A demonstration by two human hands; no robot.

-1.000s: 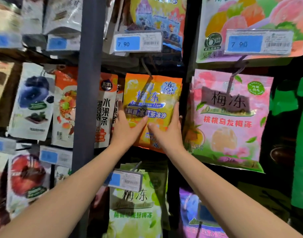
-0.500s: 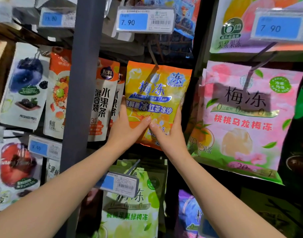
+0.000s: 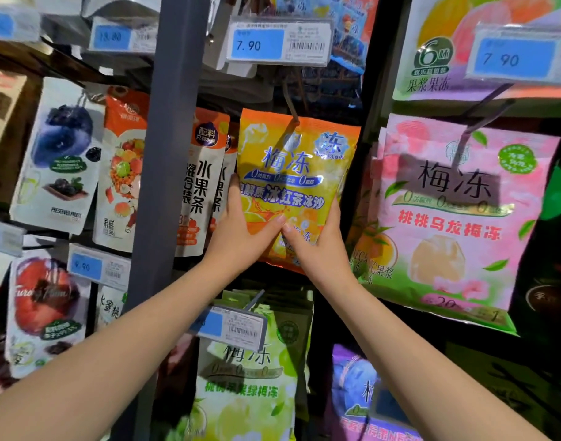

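Observation:
An orange and yellow snack pouch (image 3: 291,167) hangs from a metal peg hook (image 3: 290,103) in the middle of a shop display. My left hand (image 3: 241,232) grips the pouch's lower left edge, thumb across its front and fingers behind. My right hand (image 3: 320,246) grips the lower right edge the same way, and the two thumbs nearly meet on the front. The pouch's bottom edge is hidden behind my hands.
A grey upright post (image 3: 167,154) stands just left of the pouch. A pink pouch (image 3: 457,218) hangs at the right, a green pouch (image 3: 250,377) below, white fruit-strip pouches (image 3: 199,186) at the left. Price tags (image 3: 279,41) stick out on the hooks' ends.
The view has drawn closer to the display and shifted slightly. Both hands keep their hold on the orange pouch, which has barely moved on its hook.

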